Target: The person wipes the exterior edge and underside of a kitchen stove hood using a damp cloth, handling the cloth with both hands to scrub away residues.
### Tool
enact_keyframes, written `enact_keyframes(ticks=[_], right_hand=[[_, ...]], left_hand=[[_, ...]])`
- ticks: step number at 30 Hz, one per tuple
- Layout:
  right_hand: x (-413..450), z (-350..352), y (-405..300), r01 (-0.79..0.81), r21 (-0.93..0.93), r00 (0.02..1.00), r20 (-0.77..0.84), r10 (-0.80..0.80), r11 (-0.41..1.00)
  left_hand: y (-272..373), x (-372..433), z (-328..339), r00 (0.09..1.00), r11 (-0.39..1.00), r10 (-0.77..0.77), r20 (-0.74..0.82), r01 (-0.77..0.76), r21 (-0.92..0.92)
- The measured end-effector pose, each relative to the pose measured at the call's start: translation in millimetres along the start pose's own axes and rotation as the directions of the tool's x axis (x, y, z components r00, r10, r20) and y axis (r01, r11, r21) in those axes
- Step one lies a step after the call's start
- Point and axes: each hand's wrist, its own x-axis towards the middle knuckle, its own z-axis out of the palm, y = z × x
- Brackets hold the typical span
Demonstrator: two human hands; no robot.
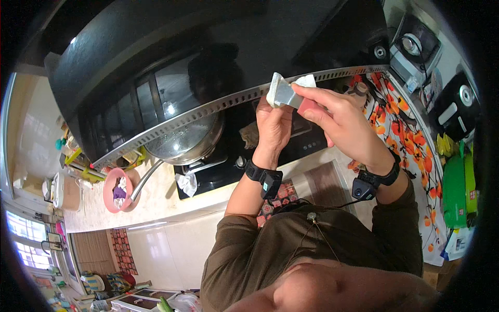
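Note:
Beneath the edge of the range hood, my right hand (343, 117) grips the pinkish-red handle of a scraper (287, 96) with a flat, grey metal blade. My left hand (276, 126) pinches a folded white cloth or tissue (274, 87) that lies against the blade's end. Another white piece (306, 80) shows behind the blade; whether it belongs to the same cloth I cannot tell. Both hands are over the black gas hob (308, 136). A brownish crumpled rag (249, 135) lies on the hob, left of my left hand.
The black range hood (249, 39) juts out close above my hands. A lidded steel pan (187, 144) stands on the left burner, its handle (146, 181) sticking out towards me. Beside it are a white crumpled cloth (187, 184) and a pink bowl (110, 191) with cloths.

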Motion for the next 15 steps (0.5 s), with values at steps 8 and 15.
enact_keyframes(ticks=[8, 15], right_hand=[[17, 32, -16, 0.100, -0.001, 0.992, 0.074, -0.100, 0.995], [26, 71, -14, 0.394, -0.229, 0.913, -0.017, -0.408, 0.890]], left_hand=[[37, -12, -17, 0.997, 0.998, 0.055, -0.057, -0.054, 0.013], [62, -23, -35, 0.994, 0.993, 0.087, -0.060, -0.092, -0.081]])
